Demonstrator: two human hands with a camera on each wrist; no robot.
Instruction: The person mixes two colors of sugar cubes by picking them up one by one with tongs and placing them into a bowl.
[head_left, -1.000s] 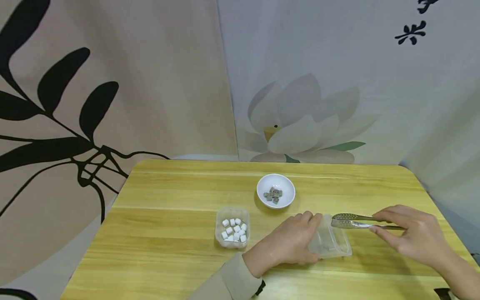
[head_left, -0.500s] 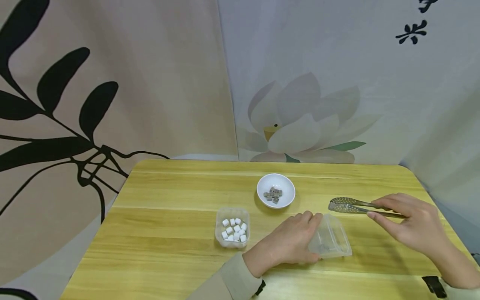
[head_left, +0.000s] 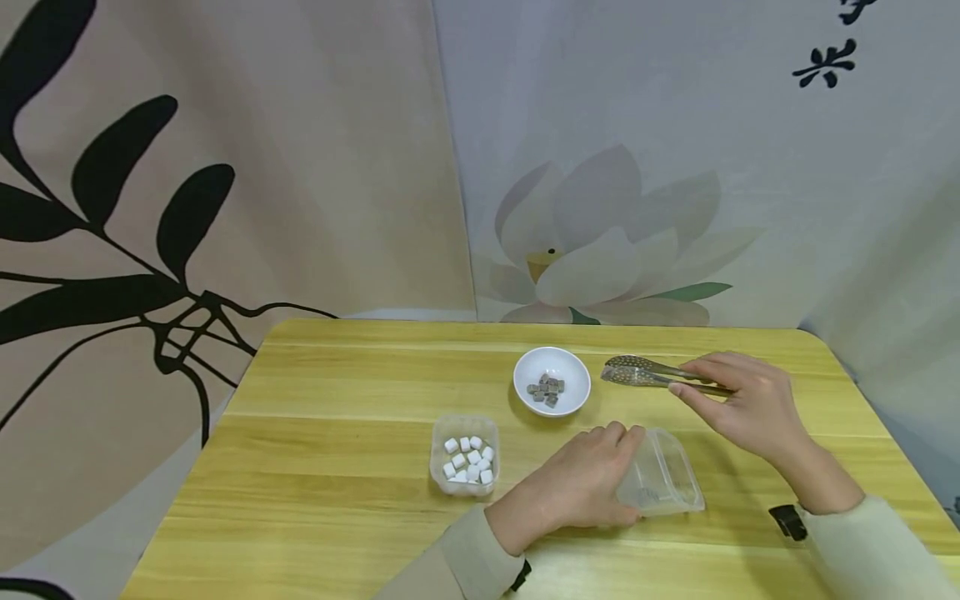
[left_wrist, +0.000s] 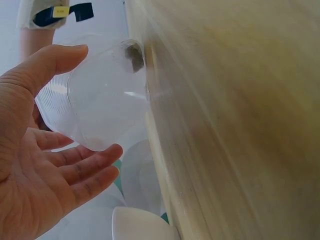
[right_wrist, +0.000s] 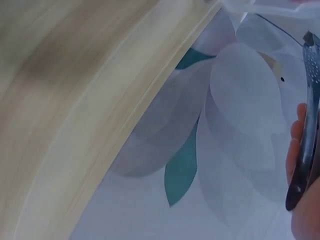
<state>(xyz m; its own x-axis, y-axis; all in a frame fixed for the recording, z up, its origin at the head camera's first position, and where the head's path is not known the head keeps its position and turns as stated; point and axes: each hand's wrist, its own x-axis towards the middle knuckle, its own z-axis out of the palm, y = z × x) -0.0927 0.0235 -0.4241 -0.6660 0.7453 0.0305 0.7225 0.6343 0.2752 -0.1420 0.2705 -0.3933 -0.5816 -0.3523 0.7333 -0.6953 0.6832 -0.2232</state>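
My left hand (head_left: 581, 479) holds a clear plastic container (head_left: 663, 475), tipped on its side with its mouth to the right. In the left wrist view, the thumb and fingers span the container (left_wrist: 100, 95); a grey-brown lump (left_wrist: 133, 56) shows by its lower side. My right hand (head_left: 750, 404) grips metal tongs (head_left: 648, 372) with perforated ends, held just right of a white bowl (head_left: 576, 367). Several small grey-brown cubes (head_left: 546, 389) lie in the bowl. In the right wrist view, a small grey-brown piece (right_wrist: 308, 38) shows at the tips of the tongs (right_wrist: 307, 135).
A square clear tub (head_left: 437, 475) with several white cubes (head_left: 473, 457) stands left of my left hand. Everything stands on a wooden table (head_left: 322, 467). Behind its far edge hangs a curtain (head_left: 360, 167) printed with leaves and a flower.
My right hand has carried the tongs up and left, from the container's mouth to beside the white bowl. The left hand and the container have stayed in place.
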